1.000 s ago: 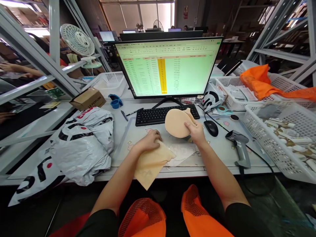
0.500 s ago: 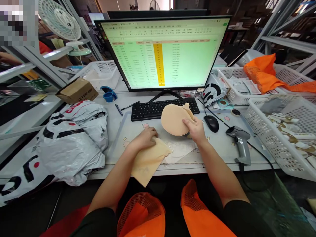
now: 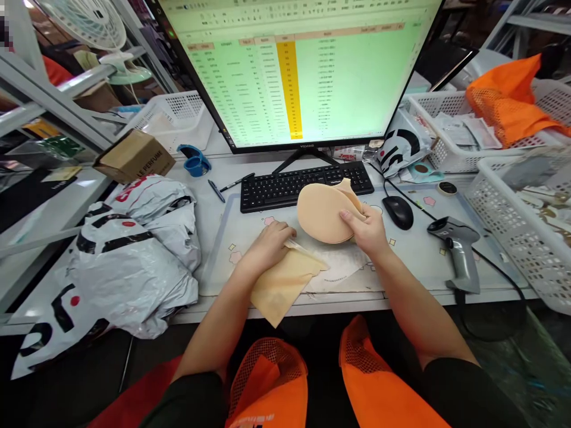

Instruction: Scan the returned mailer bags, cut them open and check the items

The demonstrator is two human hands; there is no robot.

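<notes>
Right hand (image 3: 370,230) pinching beige tabbed discs (image 3: 322,215). Yellow-beige pouch (image 3: 284,282) extends nearward from left hand (image 3: 271,245); fingers curled, pinch indeterminable.

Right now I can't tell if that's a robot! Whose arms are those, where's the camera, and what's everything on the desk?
There's no robot: these are a person's bare arms. The camera sits on their head, looking forward and down.

The right hand holds some beige rounded pads. The left hand touches the top of a tan sheet or pouch; I can't tell which. Its lower corner pokes past the desk edge.

Ahead are a keyboard and monitor. To the right are a mouse and handheld barcode scanner; to the left, white printed plastic bags.
</notes>
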